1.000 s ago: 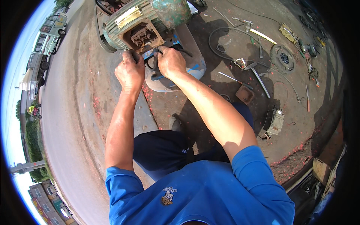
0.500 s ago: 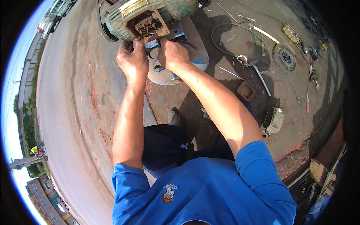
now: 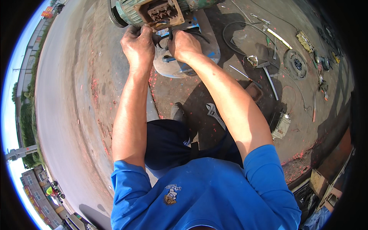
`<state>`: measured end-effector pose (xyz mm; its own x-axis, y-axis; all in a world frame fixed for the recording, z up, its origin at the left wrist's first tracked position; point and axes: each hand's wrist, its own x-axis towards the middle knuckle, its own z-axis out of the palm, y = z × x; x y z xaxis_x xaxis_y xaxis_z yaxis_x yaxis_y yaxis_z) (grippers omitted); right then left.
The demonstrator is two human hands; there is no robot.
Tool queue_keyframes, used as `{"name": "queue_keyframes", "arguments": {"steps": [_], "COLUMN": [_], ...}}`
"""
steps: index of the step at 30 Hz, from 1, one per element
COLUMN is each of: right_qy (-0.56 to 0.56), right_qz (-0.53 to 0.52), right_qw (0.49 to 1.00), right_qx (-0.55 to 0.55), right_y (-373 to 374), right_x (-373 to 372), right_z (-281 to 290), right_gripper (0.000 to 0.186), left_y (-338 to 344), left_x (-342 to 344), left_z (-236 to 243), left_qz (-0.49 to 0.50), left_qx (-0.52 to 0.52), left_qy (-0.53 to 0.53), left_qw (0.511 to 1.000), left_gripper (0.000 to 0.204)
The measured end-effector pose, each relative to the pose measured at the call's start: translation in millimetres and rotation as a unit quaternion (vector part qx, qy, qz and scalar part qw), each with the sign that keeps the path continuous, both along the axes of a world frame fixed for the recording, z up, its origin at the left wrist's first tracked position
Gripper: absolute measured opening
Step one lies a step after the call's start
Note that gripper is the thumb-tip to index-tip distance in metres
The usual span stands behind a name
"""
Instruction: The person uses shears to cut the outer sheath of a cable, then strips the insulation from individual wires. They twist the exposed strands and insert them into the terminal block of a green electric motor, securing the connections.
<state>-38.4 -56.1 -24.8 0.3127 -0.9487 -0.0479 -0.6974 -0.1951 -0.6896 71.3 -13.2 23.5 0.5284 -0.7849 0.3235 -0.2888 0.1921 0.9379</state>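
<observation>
With fingers of the bare left hand (image 3: 138, 46) bunched together, reaches just under the green, ribbed metal motor (image 3: 131, 13) at the top edge. Curls fingers of the bare right hand (image 3: 186, 45) over the blue-grey metal slab (image 3: 182, 68); cannot tell either hold. Has a silver adjustable wrench (image 3: 216, 115) farther right.

Bright blue short-sleeved shirt (image 3: 222, 191) with small chest emblem (image 3: 171, 196), dark navy trousers (image 3: 165, 143), greyish shoe (image 3: 177, 112).
</observation>
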Motion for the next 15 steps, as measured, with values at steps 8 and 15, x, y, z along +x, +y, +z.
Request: {"name": "queue_keyframes", "arguments": {"steps": [8, 15], "right_qy": [-0.014, -0.013], "right_qz": [-0.064, -0.048], "right_qw": [0.996, 0.997], "right_qx": [-0.066, -0.064], "right_y": [1.0, -7.0], "right_x": [6.0, 7.9], "right_z": [-11.9, -15.2], "right_gripper": [0.022, 0.022], "left_y": [6.9, -6.3], "left_x": [5.1, 10.5], "left_z": [-3.3, -20.4], "left_qz": [0.014, -0.016], "left_qx": [0.049, -0.044], "left_qy": [-0.083, 0.044], "left_qw": [0.995, 0.998], "left_gripper": [0.023, 0.021]}}
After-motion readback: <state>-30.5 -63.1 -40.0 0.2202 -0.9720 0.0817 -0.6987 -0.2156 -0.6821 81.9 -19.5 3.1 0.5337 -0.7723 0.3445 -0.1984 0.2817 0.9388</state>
